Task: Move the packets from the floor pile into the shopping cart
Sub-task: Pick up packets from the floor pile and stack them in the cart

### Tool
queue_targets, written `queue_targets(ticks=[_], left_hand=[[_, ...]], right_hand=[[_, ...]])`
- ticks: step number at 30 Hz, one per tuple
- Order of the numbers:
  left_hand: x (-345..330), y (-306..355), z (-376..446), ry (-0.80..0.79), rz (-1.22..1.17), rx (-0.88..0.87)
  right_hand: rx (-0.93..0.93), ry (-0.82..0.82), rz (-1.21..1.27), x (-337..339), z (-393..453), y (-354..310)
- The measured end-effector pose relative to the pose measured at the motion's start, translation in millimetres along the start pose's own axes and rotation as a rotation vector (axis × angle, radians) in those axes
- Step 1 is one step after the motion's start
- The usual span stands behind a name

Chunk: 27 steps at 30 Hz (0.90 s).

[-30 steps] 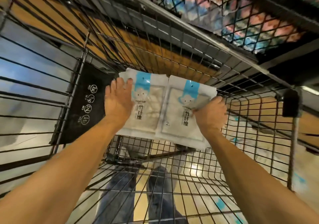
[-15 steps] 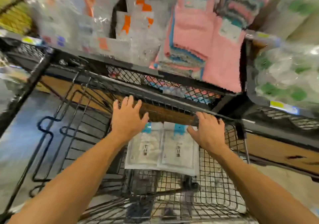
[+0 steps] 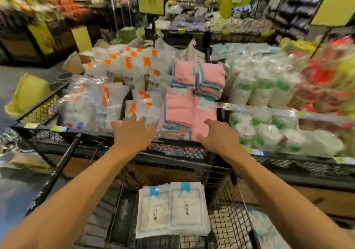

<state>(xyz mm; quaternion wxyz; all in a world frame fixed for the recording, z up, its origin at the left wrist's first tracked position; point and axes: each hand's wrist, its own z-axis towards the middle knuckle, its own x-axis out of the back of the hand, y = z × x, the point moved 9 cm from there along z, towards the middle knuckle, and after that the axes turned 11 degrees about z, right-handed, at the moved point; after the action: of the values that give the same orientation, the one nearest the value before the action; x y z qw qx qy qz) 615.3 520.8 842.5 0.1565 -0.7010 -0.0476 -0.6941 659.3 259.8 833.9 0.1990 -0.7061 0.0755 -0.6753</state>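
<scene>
Fingers of our left hand [image 3: 133, 132] are spread and straight, holding nothing; they hover in front of the clear plastic packets with orange tabs [image 3: 134, 87] stacked in the black mesh display bin [image 3: 57, 135]. Those of our right hand [image 3: 215, 135] are likewise loose and empty, raised before the folded pink towels with blue edging [image 3: 188, 102]. Further right stand sleeves of white and green paper cups [image 3: 265, 91]; motion blur hides finer detail there.

Both task items, two flat white packets with blue header tabs [image 3: 171, 208], lie side by side and touching on the floor of the black wire shopping cart [image 3: 228, 223]. They sit low in the view, between our forearms and well apart from either set of fingertips. Neither hand touches them.

We judge this pair delivered, so the step in hand is returning to the floor pile, which we cannot pick out with certainty; pale bagged goods [image 3: 267, 229] show at the lower right outside the cart. To do it well we should lower both hands clear of the cart rim, avoid brushing the shelf stock, and grasp the next packets flat by their edges so they stack neatly beside those already placed.
</scene>
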Motion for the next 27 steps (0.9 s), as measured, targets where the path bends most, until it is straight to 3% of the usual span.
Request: queue_targets(ticks=[5,12,19,27], left_hand=[[45.2,26.9,-8.6,0.086,-0.027,-0.131],[62.7,97.7,-61.0,0.134,-0.107,-0.475],[56.2,181.2,-170.6,0.098,-0.156,-0.842],[55.9,269.8,-308.6,0.086,-0.111,-1.146]], right_hand=[[-0.076,0.142,-0.062,59.9,-49.3,11.3],[-0.364,0.302,-0.035,98.8,-175.3,53.4],[-0.689,0.409,-0.034,102.0,-344.9,94.2],[-1.038,0.540,-0.002,98.5,-546.1,146.0]])
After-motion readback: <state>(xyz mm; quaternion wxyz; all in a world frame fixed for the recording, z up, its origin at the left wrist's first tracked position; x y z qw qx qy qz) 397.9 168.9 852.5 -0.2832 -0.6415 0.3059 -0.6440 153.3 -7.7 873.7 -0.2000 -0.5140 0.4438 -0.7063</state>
